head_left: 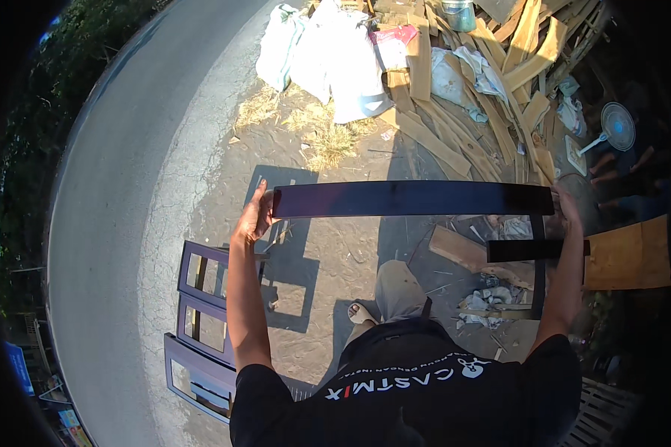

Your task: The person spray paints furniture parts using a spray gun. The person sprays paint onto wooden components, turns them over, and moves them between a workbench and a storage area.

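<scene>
A long, dark, glossy board (pixel 410 199) is held up level across the front of me, above the ground. My left hand (pixel 258 214) is closed on its left end, thumb up along the edge and the other fingers partly hidden. My right hand (pixel 565 208) grips the right end, its fingers mostly out of sight. Below the right end stands a narrow dark upright bar (pixel 538 276). A shorter dark piece (pixel 525 251) lies across it beside my right forearm. Dark painted frames with openings (pixel 203 305) stand near my left forearm.
A road (pixel 119 223) curves along the left. White sacks (pixel 335 59) and a heap of wood offcuts (pixel 492 97) lie ahead. A round fan-like object (pixel 617 127) stands at right near a person's limbs in shade. Scraps and crumpled plastic (pixel 488 302) lie near my feet.
</scene>
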A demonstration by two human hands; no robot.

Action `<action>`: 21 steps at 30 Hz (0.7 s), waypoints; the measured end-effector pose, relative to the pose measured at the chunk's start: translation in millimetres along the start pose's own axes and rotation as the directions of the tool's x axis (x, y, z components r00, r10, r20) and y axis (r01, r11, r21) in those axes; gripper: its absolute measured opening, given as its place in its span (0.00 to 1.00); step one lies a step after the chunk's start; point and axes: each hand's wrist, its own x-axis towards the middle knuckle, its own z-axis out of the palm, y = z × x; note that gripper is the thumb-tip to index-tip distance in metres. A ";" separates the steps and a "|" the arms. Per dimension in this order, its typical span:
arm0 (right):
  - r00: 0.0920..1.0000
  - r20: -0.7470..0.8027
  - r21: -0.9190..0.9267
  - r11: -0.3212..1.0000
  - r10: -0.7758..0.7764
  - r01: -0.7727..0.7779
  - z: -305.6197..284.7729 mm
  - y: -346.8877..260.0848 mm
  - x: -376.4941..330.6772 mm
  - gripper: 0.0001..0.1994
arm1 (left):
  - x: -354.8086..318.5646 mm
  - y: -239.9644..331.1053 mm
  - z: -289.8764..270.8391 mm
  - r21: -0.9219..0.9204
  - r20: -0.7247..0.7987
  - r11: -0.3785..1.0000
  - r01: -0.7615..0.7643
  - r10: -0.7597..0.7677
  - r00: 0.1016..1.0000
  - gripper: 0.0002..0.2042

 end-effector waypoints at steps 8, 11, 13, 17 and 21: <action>0.995 0.102 -0.080 0.997 0.023 -0.014 252.3 -83.4 163.1 0.27 | 146.7 122.2 -168.1 0.185 -0.214 0.982 0.046 -0.005 0.977 0.46; 0.997 0.079 0.010 1.000 0.018 -0.019 356.0 -134.4 234.7 0.26 | 222.5 187.4 -217.1 0.220 -0.231 0.975 0.034 0.018 0.973 0.44; 1.000 0.017 0.018 1.000 0.008 -0.008 399.8 -163.0 295.1 0.26 | 289.0 232.6 -239.3 0.201 -0.267 0.979 -0.024 0.078 0.961 0.42; 0.986 -0.131 -0.069 0.993 -0.103 0.095 512.4 -261.5 371.1 0.30 | 384.4 298.8 -296.4 0.172 -0.281 0.985 0.016 0.033 0.959 0.43; 0.984 -0.130 -0.051 0.992 -0.120 0.115 570.7 -366.7 462.0 0.34 | 526.5 398.5 -329.8 0.169 -0.244 0.986 -0.014 0.056 0.968 0.42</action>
